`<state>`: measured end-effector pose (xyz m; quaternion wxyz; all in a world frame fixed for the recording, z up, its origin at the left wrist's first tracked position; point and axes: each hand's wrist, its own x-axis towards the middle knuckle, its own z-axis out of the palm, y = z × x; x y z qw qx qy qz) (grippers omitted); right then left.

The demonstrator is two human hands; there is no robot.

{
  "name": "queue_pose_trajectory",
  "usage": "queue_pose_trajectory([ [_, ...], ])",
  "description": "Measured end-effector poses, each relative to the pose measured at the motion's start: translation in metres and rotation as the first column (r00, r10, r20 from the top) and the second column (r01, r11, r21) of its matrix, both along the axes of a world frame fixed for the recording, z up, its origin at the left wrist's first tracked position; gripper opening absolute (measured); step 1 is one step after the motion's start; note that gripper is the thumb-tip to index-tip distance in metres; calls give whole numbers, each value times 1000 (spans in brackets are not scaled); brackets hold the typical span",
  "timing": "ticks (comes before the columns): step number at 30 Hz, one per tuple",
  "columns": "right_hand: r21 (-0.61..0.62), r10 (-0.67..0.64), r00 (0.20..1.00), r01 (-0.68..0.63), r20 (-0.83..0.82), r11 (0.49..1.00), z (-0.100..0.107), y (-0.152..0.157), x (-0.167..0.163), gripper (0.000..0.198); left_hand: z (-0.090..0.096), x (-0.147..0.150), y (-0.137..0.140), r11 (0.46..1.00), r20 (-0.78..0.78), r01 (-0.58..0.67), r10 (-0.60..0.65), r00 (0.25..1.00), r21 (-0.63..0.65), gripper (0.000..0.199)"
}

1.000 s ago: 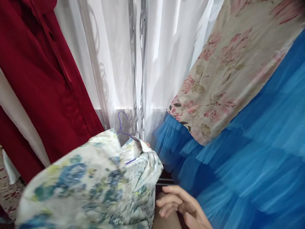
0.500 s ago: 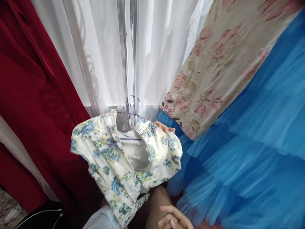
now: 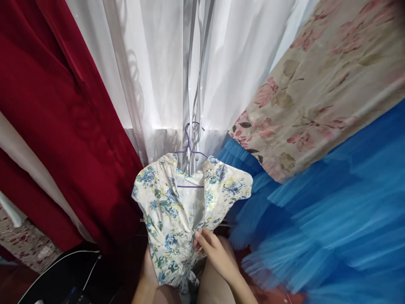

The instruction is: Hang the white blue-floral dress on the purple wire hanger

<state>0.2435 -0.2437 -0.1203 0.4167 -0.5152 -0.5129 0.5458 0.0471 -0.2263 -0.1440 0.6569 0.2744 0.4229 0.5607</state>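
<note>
A white floral blouse [image 3: 171, 211] with blue flowers and green leaves hangs on a purple hanger [image 3: 189, 143] in front of me. Its V-neck is uppermost, and the lower part is bunched over my legs. My right hand [image 3: 207, 245] is closed at the bottom of the neckline, thumb and forefinger pinching the front fabric. At the blouse's lower left edge, my left forearm [image 3: 145, 274] shows; the hand itself is hidden behind the cloth, so its fingers cannot be seen. The hanger's hook lies against grey ribbons [image 3: 194, 84]; whether it is caught on them is unclear.
White curtains [image 3: 158, 76] hang behind the blouse. Dark red cloth [image 3: 79, 126] drapes on the left. To the right hang a beige floral cloth [image 3: 300, 105] and blue layered tulle [image 3: 316, 219]. A black round surface with a white cable [image 3: 63, 254] stands at lower left.
The blouse has turned straighter and moved slightly right. My right hand has risen from the lower edge to its neckline. Fingers at the blouse's right shoulder have gone from sight.
</note>
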Motion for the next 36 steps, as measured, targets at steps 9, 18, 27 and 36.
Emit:
queue_pose_trajectory([
  [9, 114, -149, 988, 143, 45, 983, -21, 22, -10, 39, -22, -4, 3, 955, 278, 287, -257, 926, -72, 59],
  [18, 239, -352, 925, 313, 145, 919, -8, -8, 24, 36, -19, 60, -5, 949, 50, 314, -312, 949, -33, 48],
  [27, 188, -335, 940, 317, 70, 930, -18, -6, -10, 41, -54, -1, 11, 871, -422, -430, 491, 762, 238, 32],
  [36, 72, -172, 985, 173, -18, 982, -9, -21, -20, 41, -35, 57, -17, 842, -658, 271, 126, 743, 467, 10],
])
